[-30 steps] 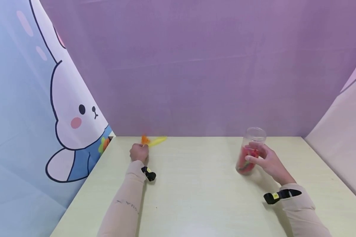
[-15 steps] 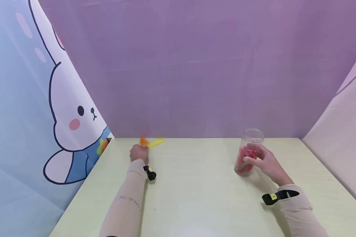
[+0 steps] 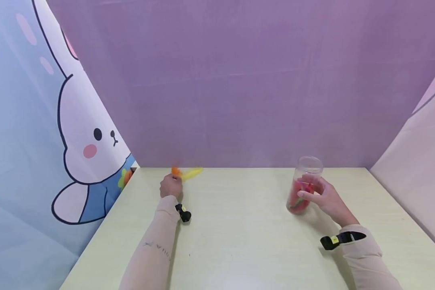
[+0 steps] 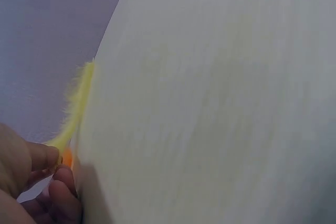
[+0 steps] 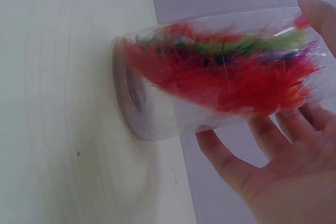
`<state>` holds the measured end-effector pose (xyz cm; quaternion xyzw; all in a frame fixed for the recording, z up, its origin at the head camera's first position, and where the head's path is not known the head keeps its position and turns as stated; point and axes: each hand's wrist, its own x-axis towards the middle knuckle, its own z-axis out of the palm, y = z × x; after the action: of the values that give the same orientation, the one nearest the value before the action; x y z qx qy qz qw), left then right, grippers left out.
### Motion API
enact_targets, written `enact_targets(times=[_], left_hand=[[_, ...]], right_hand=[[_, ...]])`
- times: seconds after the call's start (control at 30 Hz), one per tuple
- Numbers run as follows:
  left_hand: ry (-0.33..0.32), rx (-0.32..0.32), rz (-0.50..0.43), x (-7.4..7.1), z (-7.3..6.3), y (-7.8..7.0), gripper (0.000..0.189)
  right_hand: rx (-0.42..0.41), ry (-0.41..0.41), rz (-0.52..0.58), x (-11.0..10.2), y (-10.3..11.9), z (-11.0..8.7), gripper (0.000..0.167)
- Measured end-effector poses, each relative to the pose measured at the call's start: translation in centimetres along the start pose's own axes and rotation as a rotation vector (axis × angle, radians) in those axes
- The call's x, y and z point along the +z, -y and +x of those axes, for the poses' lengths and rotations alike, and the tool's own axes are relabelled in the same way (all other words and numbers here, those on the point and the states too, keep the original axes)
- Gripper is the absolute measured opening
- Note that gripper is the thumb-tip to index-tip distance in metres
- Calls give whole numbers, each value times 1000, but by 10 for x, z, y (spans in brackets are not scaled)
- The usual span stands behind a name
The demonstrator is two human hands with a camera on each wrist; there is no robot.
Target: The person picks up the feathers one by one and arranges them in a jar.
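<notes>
At the table's far left edge, my left hand (image 3: 171,186) pinches a yellow feather (image 3: 192,173) between thumb and fingers. The left wrist view shows this feather (image 4: 79,103) rising from the fingertips, with an orange feather (image 4: 67,157) partly hidden behind them. My right hand (image 3: 328,199) grips a clear jar (image 3: 309,167) on the right side of the table, thumb on one side and fingers on the other. Inside the jar, the right wrist view reveals red feathers (image 5: 247,90) and a green feather (image 5: 231,45), with a few darker ones among them. Its mouth has no lid.
The pale table (image 3: 235,225) spans between both arms. A purple cloth (image 3: 239,80) hangs behind its far edge. A rabbit-print cloth (image 3: 83,149) stands at the left and a pale one (image 3: 420,161) at the right.
My left hand turns slightly, still holding the feathers. The right hand keeps its grip on the jar, and neither visibly moves on the table. The head view shifts a little.
</notes>
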<state>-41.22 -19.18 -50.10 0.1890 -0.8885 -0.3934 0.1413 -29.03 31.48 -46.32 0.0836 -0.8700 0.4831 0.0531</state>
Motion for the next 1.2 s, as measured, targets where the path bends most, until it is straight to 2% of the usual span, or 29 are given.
enact_targets(times=[0.2, 0.43, 0.8, 1.07, 1.2], left_hand=[[-39, 29, 8, 7, -2, -6, 24], [-81, 94, -2, 4, -9, -13, 19], [-114, 241, 24, -1, -21, -40, 19], [-108, 295, 4, -6, -31, -63, 17], [-95, 312, -52, -9, -37, -73, 17]], right_hand=[[-9, 11, 1, -3, -8, 12, 68], [-2, 16, 0, -3, -8, 12, 67], [1, 13, 11, -1, -6, 10, 69], [-4, 10, 7, -2, -9, 12, 68], [0, 10, 9, -2, -9, 12, 69]])
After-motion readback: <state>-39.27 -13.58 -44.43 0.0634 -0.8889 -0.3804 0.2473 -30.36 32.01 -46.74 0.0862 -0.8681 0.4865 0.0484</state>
